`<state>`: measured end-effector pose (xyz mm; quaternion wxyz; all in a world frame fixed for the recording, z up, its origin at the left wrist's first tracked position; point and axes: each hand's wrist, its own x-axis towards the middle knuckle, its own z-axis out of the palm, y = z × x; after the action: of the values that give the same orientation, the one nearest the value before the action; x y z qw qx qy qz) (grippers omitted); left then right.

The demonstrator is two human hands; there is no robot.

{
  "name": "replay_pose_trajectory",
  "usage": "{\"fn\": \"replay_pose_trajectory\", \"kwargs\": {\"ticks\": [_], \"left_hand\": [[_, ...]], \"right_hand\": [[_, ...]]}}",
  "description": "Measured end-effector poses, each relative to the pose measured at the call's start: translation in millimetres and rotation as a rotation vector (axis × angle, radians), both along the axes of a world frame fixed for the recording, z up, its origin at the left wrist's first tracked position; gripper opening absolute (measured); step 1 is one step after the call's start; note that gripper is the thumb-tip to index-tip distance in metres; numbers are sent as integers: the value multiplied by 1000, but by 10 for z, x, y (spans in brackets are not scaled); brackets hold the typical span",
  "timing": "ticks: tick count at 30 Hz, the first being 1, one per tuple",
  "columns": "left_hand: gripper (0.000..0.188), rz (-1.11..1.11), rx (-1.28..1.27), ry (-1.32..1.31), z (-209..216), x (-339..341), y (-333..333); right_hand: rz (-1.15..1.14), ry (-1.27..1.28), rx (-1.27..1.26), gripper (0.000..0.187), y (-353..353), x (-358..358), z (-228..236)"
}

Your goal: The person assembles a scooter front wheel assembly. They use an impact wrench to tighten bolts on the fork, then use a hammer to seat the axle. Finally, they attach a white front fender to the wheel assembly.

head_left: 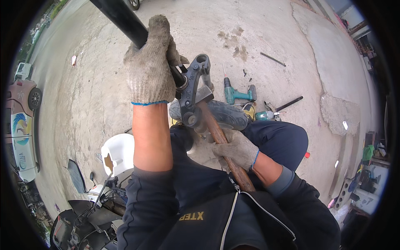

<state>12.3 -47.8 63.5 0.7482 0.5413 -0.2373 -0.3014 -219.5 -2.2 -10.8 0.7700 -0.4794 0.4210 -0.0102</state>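
Overhead, the left hand (pixel 149 62), in a dirty knitted work glove with a blue cuff, has its fingers wrapped tight around a thick black tube (pixel 125 21) that runs from 11 o'clock at the rim down toward the middle of the view. At the lower end of that tube sits a dark metal bracket (pixel 192 89) with round eyes at its ends, just at 3 o'clock of the left hand and touching the tube's end. The right hand (pixel 236 149), gloved the same way, grips the rusty brown handle of a hammer (pixel 218 133); its fingers are closed around the shaft about midway along it. The hammer's head lies against the bracket, just at 12 o'clock of the right hand.

Below the bracket a dark shoe (pixel 225 114) rests on the concrete floor (pixel 271 37), with a knee in navy trousers at 3 o'clock of the right hand. On the floor at 1 o'clock of the bracket lies a teal cordless drill (pixel 237 93), and a second teal power tool (pixel 266 114) lies near it at 4 o'clock of the first, beside a black rod (pixel 289 103). A thin dark bar (pixel 273 59) lies farther out at 1 o'clock. At 8 o'clock of the view stands a white motorcycle part (pixel 118 152) over dark bodywork, and vehicles (pixel 23 121) are parked at 9 o'clock.
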Motion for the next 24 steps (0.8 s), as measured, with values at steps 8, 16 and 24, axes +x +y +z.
{"fn": "replay_pose_trajectory", "kwargs": {"ticks": [8, 16, 24], "left_hand": [[47, -26, 50, 65, -155, 51, -49], [44, -23, 65, 267, -591, 217, -101], [51, 195, -315, 498, -395, 608, -24]], "right_hand": [[134, 30, -33, 45, -20, -41, -39], [191, -38, 150, 38, -57, -112, -381], [173, -57, 255, 36, -194, -178, -544]]}}
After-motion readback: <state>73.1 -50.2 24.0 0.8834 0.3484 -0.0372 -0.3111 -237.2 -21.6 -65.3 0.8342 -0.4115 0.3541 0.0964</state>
